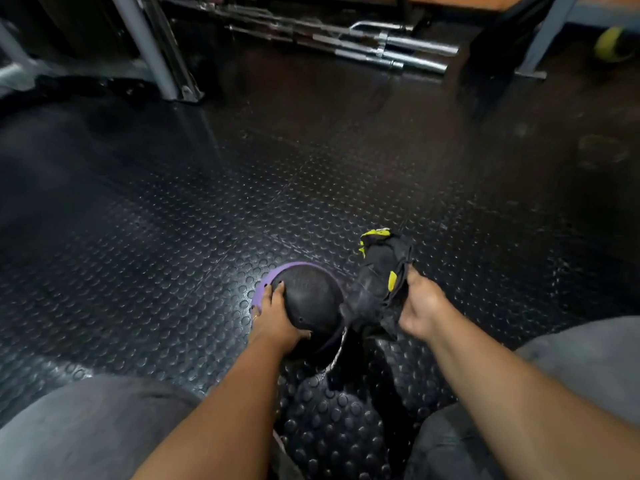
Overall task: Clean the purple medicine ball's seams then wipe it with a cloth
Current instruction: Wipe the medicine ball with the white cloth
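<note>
The medicine ball [311, 299], black with purple panels, sits low on the studded rubber floor between my knees. My left hand [275, 315] lies on its left side, fingers spread and curved over the surface, thumb along the lower edge. Just right of the ball, my right hand [420, 306] grips a crumpled black cloth with yellow patches [379, 285]. The cloth stands up from my fist and its lower left fold touches the ball's right side. The ball's underside is hidden.
Black studded rubber flooring [207, 202] spreads all around. Chrome barbells [381, 46] lie at the back. A grey rack post [152, 53] stands at back left, another frame leg [540, 46] at back right, with a yellow ball [611, 43] beyond it. My grey-clad knees [86, 427] frame the bottom.
</note>
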`<act>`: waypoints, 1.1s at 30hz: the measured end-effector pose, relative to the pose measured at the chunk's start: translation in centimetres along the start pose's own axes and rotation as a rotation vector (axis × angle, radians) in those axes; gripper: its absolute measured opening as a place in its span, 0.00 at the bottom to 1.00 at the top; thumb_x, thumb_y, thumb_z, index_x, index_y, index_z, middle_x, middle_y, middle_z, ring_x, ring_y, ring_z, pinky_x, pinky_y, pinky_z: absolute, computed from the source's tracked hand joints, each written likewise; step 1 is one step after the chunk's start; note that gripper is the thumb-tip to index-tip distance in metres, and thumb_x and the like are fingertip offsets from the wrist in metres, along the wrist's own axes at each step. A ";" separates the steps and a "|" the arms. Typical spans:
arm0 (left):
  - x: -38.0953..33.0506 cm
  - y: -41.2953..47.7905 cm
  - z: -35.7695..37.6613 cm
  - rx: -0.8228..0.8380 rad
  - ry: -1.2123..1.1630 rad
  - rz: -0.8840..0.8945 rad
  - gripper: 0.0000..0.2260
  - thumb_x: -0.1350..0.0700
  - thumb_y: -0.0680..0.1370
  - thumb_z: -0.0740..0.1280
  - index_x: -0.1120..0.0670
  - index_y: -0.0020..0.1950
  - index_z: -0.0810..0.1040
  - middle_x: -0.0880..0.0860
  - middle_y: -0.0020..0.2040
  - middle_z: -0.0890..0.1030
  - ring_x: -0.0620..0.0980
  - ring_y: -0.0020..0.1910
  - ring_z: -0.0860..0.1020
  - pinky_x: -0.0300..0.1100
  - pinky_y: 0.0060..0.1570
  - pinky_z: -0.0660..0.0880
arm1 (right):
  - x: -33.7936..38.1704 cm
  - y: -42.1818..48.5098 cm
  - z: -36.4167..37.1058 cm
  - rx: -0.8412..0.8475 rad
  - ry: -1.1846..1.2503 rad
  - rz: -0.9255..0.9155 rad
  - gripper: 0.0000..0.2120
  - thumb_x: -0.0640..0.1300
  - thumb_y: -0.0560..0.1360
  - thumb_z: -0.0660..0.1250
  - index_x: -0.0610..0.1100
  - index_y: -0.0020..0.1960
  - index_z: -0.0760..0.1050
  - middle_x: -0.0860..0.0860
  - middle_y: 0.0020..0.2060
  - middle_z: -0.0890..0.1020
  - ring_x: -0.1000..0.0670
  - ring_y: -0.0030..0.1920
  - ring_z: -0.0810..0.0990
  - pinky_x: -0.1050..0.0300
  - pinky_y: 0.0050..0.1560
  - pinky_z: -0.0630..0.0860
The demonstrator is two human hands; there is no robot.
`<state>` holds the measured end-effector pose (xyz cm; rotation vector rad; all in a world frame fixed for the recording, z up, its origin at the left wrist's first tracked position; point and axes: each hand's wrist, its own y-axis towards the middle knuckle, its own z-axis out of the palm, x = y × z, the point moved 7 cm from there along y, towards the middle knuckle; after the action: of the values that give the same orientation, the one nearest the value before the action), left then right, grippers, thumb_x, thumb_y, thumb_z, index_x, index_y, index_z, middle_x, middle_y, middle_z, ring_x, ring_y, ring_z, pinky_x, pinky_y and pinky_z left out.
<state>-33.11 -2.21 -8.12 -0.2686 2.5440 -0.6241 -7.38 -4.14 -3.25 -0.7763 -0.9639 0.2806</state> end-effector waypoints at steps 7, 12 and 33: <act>0.3 -1.4 -0.3 -0.062 0.010 -0.051 0.50 0.45 0.72 0.76 0.55 0.82 0.48 0.52 0.80 0.50 0.59 0.78 0.56 0.54 0.76 0.59 | 0.2 -4.0 0.9 0.044 -0.021 -0.024 0.17 0.48 0.84 0.53 0.43 0.57 0.79 0.41 0.52 0.84 0.40 0.52 0.83 0.45 0.43 0.79; 1.3 -1.8 -0.5 -0.032 -0.031 -0.099 0.50 0.48 0.71 0.77 0.57 0.81 0.48 0.54 0.80 0.51 0.59 0.77 0.59 0.53 0.75 0.62 | -1.1 -5.5 0.7 0.055 -0.015 0.044 0.25 0.58 0.82 0.53 0.40 0.62 0.77 0.38 0.59 0.80 0.38 0.57 0.80 0.42 0.49 0.78; 2.5 0.5 -2.6 -0.080 0.091 -0.124 0.63 0.41 0.52 0.85 0.50 0.77 0.51 0.54 0.76 0.51 0.59 0.76 0.55 0.67 0.68 0.65 | -1.2 1.6 3.9 -0.331 -1.006 -0.432 0.23 0.31 0.77 0.55 0.43 0.71 0.66 0.43 0.66 0.69 0.44 0.59 0.72 0.54 0.57 0.69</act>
<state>-36.66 -1.54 -7.44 -0.4385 2.6586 -0.5938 -11.09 -1.82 -3.83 -0.6897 -2.1350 0.1191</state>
